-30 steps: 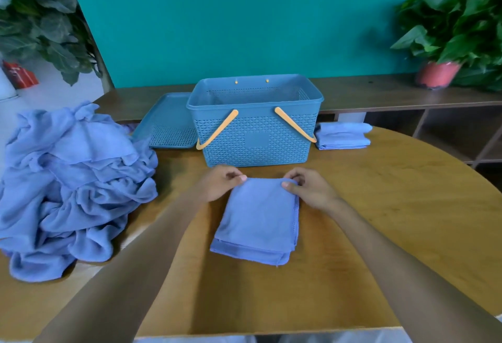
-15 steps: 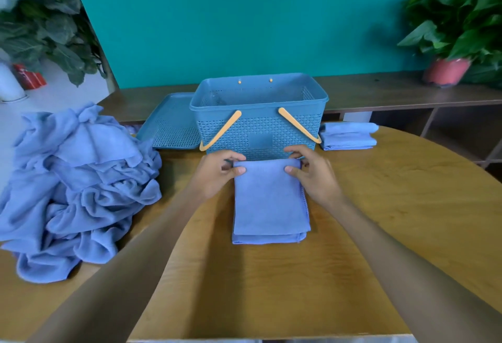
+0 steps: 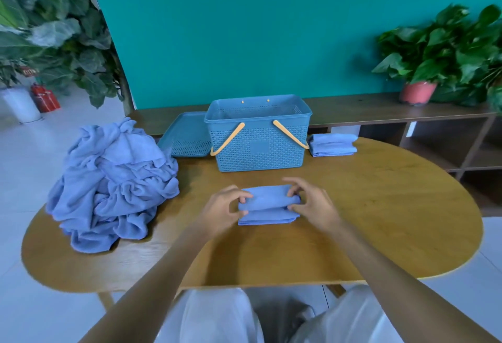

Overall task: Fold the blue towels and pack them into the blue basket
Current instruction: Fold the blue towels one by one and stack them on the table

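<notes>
Head view: the blue basket [image 3: 258, 138] stands on the wooden tabletop [image 3: 380, 206], its two orange handles [image 3: 227, 138] hanging down against the front wall. In front of the basket, on the near side, lies a folded blue towel [image 3: 267, 204], its upper layer lifted and turned over. The left hand [image 3: 222, 210] pinches the left end of that upper layer between thumb and curled fingers. The right hand [image 3: 312, 205] pinches the right end in the same way, with its index finger raised above the fold. Left of the basket, a heap of unfolded blue towels [image 3: 111, 185] rests on the tabletop. The blue basket lid [image 3: 184, 138] lies flat just beside the basket's left wall. A second folded blue towel stack [image 3: 333, 144] sits just right of the basket.
</notes>
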